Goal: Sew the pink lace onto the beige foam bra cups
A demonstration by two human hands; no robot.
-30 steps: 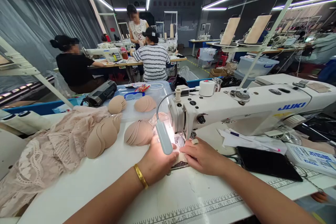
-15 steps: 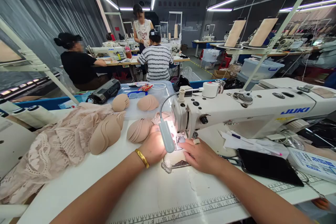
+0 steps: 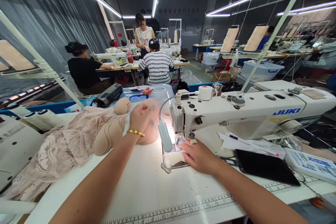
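My left hand (image 3: 141,114), smeared by motion, is over the beige bra cups (image 3: 150,134) left of the needle area. Its fingers are blurred against pale beige material, and I cannot tell what they hold. My right hand (image 3: 201,155) rests at the sewing machine (image 3: 236,112), fingers stretched toward the presser foot and metal plate (image 3: 174,159); nothing shows in its grasp. A small grey lamp (image 3: 165,136) lights this spot. More beige cups (image 3: 103,138) lie stacked at the left, beside a heap of beige lace fabric (image 3: 63,143).
A clear plastic box (image 3: 165,94) stands behind the cups. On the right lie a black phone (image 3: 265,166), a pen (image 3: 237,139) on white cloth and a white-blue box (image 3: 312,164). A ruler strip (image 3: 183,212) runs along the front edge. Several co-workers sit or stand beyond.
My left hand has moved up and left, from beside the lamp to over the cups. The right hand stays by the presser foot. The view has shifted slightly.
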